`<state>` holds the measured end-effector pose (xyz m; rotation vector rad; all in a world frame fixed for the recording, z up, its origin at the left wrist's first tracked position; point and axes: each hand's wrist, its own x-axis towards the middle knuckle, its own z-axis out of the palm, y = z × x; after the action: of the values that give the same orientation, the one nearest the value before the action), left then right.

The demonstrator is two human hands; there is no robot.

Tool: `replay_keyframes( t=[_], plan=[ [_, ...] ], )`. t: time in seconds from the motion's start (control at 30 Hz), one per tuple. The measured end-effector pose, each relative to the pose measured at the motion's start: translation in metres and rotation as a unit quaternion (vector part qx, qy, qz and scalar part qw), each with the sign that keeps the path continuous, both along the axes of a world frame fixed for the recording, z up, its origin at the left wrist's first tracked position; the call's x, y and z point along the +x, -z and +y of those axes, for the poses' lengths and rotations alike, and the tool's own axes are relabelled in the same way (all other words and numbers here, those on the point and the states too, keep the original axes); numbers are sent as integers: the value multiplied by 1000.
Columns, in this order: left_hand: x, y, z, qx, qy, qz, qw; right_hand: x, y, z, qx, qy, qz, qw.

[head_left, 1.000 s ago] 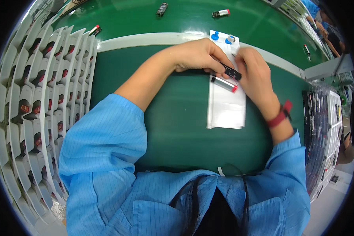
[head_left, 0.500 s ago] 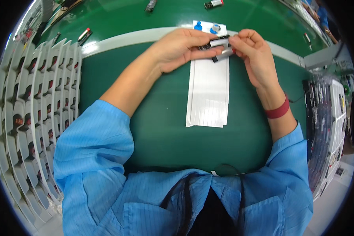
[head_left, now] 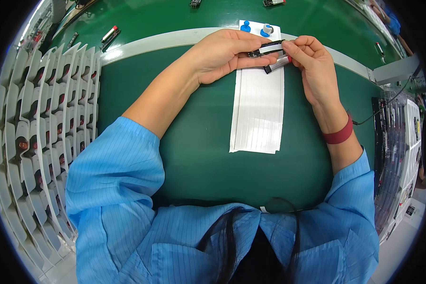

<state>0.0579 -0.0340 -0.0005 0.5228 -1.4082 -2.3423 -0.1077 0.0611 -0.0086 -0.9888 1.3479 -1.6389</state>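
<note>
Between thumb and fingers, my left hand (head_left: 217,54) grips a small black circuit board (head_left: 254,54) above the far end of the white strips. A white adhesive strip (head_left: 270,48) lies along the board. My right hand (head_left: 315,59) is closed in a pinch at the strip's right end, touching that end of the board. Just below the board hangs a silver cylinder (head_left: 278,64) with a red end and a black end, like a small battery. Whether a wire joins it to the board is hidden by my fingers. A sheet of white strips (head_left: 258,113) lies on the green mat under my hands.
Two blue-based pieces, a blue peg (head_left: 245,27) and a white-topped one (head_left: 267,30), stand at the sheet's far end. More board-and-cylinder units (head_left: 110,35) lie beyond the pale edge strip. Stacked white trays (head_left: 47,128) stand left; clear-and-white trays (head_left: 397,156) stand right. A cord (head_left: 388,102) runs from my red wristband.
The white strip now lies straighter along the board, and my right fingers stay at its end. The whole view has shifted slightly, with things appearing a little further right.
</note>
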Motion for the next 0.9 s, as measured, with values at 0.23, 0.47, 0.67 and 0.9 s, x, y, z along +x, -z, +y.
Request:
replay_keyframes(
  t=[0.23, 0.47, 0.67, 0.9],
  plan=[
    [1, 4, -1, 7, 7, 7, 1000, 8, 2, 2, -34, 29, 19, 999],
    [1, 3, 2, -3, 4, -8, 1000, 12, -3, 3, -45, 57, 121, 990],
    [4, -5, 3, -23, 9, 13, 1000, -12, -24, 3, 2, -23, 189, 982],
    [14, -11, -1, 33, 216, 18, 976, -8, -53, 12, 9, -217, 131, 967]
  ],
)
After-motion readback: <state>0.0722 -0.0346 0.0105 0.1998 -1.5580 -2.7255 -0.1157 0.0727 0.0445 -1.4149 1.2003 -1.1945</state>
